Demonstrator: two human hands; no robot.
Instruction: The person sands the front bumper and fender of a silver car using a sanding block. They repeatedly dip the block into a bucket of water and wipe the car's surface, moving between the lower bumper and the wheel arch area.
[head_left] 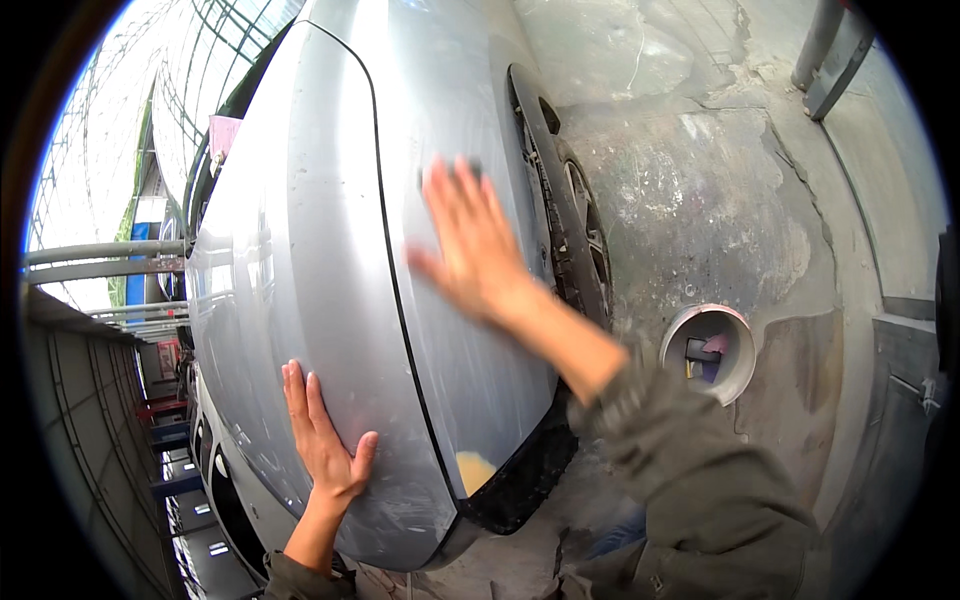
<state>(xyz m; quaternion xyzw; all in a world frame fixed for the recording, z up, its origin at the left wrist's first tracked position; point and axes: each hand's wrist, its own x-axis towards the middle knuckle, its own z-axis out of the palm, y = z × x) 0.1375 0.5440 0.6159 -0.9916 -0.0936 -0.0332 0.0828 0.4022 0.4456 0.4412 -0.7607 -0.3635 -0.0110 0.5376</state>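
Pale bucket (742,362) on the floor (690,200) — left of it the silver car (335,240), streaked, yellowish patch (474,472) cornerward! Left grip (328,455) flat, empty; right grip (478,255) spread wide, blurred — can't tell what's underneath.

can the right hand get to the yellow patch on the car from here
Probably yes: the right hand is over the same silver panel, and nothing covers the yellow patch.

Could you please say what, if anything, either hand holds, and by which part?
The left hand holds nothing; whether the blurred right hand holds anything beneath it cannot be told.
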